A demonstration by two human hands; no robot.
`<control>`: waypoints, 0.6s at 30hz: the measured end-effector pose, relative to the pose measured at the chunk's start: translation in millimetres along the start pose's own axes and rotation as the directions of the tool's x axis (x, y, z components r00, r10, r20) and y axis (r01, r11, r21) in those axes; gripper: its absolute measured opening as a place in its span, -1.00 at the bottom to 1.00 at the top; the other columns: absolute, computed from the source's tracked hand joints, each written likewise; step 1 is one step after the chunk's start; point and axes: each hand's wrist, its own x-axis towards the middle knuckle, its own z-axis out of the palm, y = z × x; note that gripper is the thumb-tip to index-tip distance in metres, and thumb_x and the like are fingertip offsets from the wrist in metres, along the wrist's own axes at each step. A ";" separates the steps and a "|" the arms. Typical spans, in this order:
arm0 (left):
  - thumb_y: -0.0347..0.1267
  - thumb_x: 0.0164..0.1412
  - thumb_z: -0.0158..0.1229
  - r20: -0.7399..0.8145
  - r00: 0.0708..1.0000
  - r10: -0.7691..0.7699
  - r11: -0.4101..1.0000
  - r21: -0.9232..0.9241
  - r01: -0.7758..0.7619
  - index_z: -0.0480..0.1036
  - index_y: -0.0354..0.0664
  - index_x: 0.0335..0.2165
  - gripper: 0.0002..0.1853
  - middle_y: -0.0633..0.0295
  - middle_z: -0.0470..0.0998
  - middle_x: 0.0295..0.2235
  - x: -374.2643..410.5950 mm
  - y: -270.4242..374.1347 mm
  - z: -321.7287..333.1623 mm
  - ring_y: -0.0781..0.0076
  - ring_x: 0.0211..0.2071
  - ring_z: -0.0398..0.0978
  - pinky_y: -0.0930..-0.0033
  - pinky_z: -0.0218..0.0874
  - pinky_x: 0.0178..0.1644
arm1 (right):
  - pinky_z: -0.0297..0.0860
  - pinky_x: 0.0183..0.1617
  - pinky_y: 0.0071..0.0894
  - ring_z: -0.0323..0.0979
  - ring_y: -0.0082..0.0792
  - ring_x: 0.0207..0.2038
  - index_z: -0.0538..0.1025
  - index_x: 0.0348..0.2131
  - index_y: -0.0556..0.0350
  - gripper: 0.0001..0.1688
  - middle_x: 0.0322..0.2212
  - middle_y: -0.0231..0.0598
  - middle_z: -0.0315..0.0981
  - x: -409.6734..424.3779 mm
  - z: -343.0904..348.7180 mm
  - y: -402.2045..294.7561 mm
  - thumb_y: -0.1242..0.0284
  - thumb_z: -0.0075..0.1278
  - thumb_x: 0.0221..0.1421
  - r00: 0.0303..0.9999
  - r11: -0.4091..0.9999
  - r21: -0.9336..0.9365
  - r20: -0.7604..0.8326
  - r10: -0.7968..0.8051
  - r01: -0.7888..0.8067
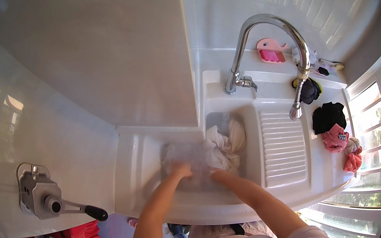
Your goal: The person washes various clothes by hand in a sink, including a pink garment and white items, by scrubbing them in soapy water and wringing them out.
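Observation:
A white laundry sink (255, 168) lies before me, its basin holding cloudy water (188, 150). Bunched white cloth (230, 139) fills the right part of the basin and partly stands out of the water. My left hand (182, 170) reaches into the left part of the basin, at the cloudy patch. My right hand (218, 174) is at the lower edge of the white cloth, close to the left hand. The fingers of both hands are hidden or blurred, so their grip cannot be made out.
A moulded washboard (283, 147) adjoins the basin, beneath a chrome gooseneck faucet (267, 17). Black cloth (328, 117) and pink cloth (335, 138) lie on the right ledge. A whale-shaped soap dish (268, 44) holds pink soap (269, 55). A crank handle (78, 208) projects from the left wall.

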 end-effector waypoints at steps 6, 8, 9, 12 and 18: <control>-0.16 -0.09 0.31 -0.319 0.934 0.163 0.894 -0.352 -0.276 0.20 -0.23 0.12 -0.18 -0.13 0.32 0.04 -64.3 -35.8 -5.8 0.00 0.13 0.23 0.23 0.04 0.21 | 0.41 -0.17 -0.39 0.48 -0.29 -0.30 0.34 0.06 0.20 -0.43 -0.23 -0.16 0.49 -19.0 -151.4 -21.3 0.54 -0.06 -0.01 0.967 0.836 0.499 -0.214 -0.135 0.227; -0.23 -0.07 0.33 -0.502 0.844 0.188 0.839 -0.364 -0.403 0.17 -0.23 0.13 -0.18 -0.06 0.32 0.05 -92.6 -26.4 -15.5 0.08 0.13 0.24 0.24 0.07 0.20 | 0.37 -0.12 -0.41 0.44 -0.33 -0.24 0.35 0.04 0.26 -0.43 -0.23 -0.16 0.47 -47.6 -211.1 -41.2 0.62 -0.10 -0.04 0.969 0.536 0.807 -0.197 -0.151 0.247; -0.26 -0.07 0.34 -0.587 0.787 0.190 0.810 -0.359 -0.463 0.16 -0.22 0.13 -0.18 -0.02 0.32 0.05 -104.4 -23.6 -19.6 0.12 0.13 0.25 0.25 0.08 0.19 | 0.35 -0.10 -0.42 0.42 -0.35 -0.21 0.35 0.02 0.28 -0.44 -0.23 -0.17 0.46 -62.6 -239.2 -54.3 0.66 -0.12 -0.06 0.967 0.343 0.908 -0.191 -0.168 0.239; -0.34 -0.03 0.33 -0.613 0.772 0.170 0.204 -0.744 -0.636 0.02 -0.18 0.19 -0.11 0.15 0.17 0.16 -133.6 -11.1 -39.7 0.29 0.17 0.16 0.28 0.03 0.22 | 0.31 -0.04 -0.44 0.37 -0.39 -0.12 0.34 0.02 0.32 -0.43 -0.18 -0.17 0.43 -108.1 -312.7 -85.9 0.70 -0.13 -0.08 0.951 0.126 0.968 -0.180 -0.253 0.217; -0.34 -0.10 0.42 -0.693 0.721 -0.005 0.000 -0.721 -0.693 0.15 -0.17 0.14 -0.14 0.26 0.32 0.07 -204.0 23.4 -103.5 0.40 0.10 0.27 0.29 0.11 0.17 | 0.29 0.01 -0.45 0.33 -0.40 -0.08 0.28 0.09 0.21 -0.35 -0.13 -0.20 0.37 -149.4 -384.5 -120.2 0.69 -0.18 -0.08 0.885 -0.266 0.945 -0.282 -0.370 0.190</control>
